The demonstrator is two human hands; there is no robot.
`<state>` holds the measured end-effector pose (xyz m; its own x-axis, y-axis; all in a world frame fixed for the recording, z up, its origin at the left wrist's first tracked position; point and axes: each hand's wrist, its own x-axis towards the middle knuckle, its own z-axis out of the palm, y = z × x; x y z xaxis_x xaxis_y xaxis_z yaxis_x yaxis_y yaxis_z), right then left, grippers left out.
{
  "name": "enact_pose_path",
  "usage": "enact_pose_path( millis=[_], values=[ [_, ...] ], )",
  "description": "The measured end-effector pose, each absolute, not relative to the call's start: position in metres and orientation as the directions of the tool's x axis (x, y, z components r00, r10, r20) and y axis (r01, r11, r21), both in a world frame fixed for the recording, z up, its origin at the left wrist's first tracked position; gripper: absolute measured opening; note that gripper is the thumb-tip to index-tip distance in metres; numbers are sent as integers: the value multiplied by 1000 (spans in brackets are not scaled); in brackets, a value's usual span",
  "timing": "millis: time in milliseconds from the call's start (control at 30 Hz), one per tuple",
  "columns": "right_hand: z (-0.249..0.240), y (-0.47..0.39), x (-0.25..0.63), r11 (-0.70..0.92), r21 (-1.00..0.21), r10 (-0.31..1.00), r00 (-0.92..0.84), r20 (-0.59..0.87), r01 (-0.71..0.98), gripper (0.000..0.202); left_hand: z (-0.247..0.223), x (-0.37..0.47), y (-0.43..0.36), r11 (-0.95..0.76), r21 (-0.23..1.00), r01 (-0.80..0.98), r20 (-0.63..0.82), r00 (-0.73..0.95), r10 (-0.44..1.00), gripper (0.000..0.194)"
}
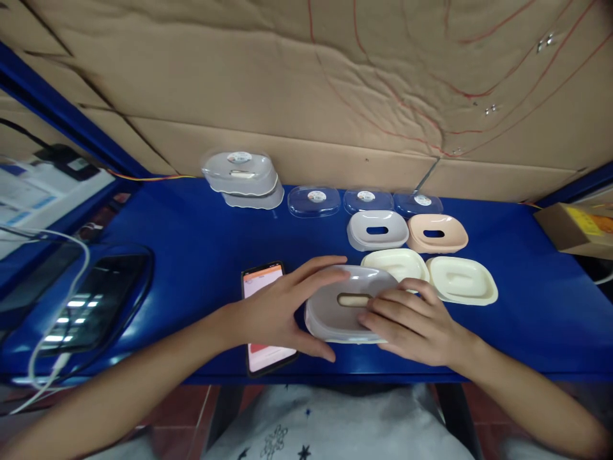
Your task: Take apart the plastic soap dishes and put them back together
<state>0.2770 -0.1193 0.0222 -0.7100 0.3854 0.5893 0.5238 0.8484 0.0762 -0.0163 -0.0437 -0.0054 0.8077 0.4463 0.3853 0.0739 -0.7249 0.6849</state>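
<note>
A grey oval soap dish (pixel 335 316) with a slot in its top is between my hands at the table's front, a pale part showing through the slot. My left hand (pixel 282 310) curves around its left end, fingers at the back rim and thumb low at the front. Bent fingers of my right hand (pixel 416 319) grip the right end and cover part of the top. Just behind it lie two cream soap dish bases (pixel 462 280), one partly hidden by the grey dish and my right hand. A phone (pixel 271 361) with a lit screen lies partly under my left hand.
Farther back are a pale grey slotted tray (pixel 357 239) and a peach one (pixel 438 241). Several clear lids (pixel 299 203) with round stickers line the cardboard wall (pixel 215 83). Stacked grey dishes (pixel 256 191) stand back left; a tablet (pixel 90 306) with cables lies left, a carton (pixel 569 236) right.
</note>
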Motion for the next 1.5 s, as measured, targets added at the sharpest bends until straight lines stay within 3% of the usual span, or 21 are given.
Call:
enact_pose_path(
  millis=[200,367,533,600,733,800,867,967,1033,1200,1367,1500],
  values=[
    [23,-118,275,864,70,369,-721,587,499,27,-3,-21,-44,-752,652,93,370,827,423,131],
    [18,-117,277,867,91,346,-724,596,489,21,2,-20,-47,-733,663,152,319,828,460,121],
    [11,-115,280,869,84,352,-728,588,487,24,1,-14,-51,-630,758,171,268,799,539,108],
    [13,-108,282,886,2,374,-720,584,463,26,4,-14,-50,-596,784,176,261,776,574,102],
    [30,-71,284,839,-345,543,-694,473,422,69,14,-21,-39,-573,764,297,174,759,627,99],
    [40,-40,278,771,-422,630,-670,393,477,59,16,-23,-33,-574,732,367,140,743,654,97],
    [46,-3,266,716,-373,695,-647,313,590,54,16,-24,-30,-576,712,402,121,737,665,96],
    [42,53,240,706,-229,702,-705,103,670,63,13,-21,-31,-592,688,419,112,745,658,99],
    [35,84,224,699,-181,708,-705,43,692,73,10,-20,-34,-604,669,433,106,748,655,103],
    [22,126,205,654,-203,743,-670,-9,729,92,4,-20,-40,-630,664,403,132,766,629,110],
    [21,133,210,620,-264,761,-648,-28,739,80,3,-18,-39,-601,714,360,172,742,648,109],
    [26,126,215,618,-338,769,-634,75,710,73,4,-17,-35,-558,736,383,188,676,713,114]
  ],
)
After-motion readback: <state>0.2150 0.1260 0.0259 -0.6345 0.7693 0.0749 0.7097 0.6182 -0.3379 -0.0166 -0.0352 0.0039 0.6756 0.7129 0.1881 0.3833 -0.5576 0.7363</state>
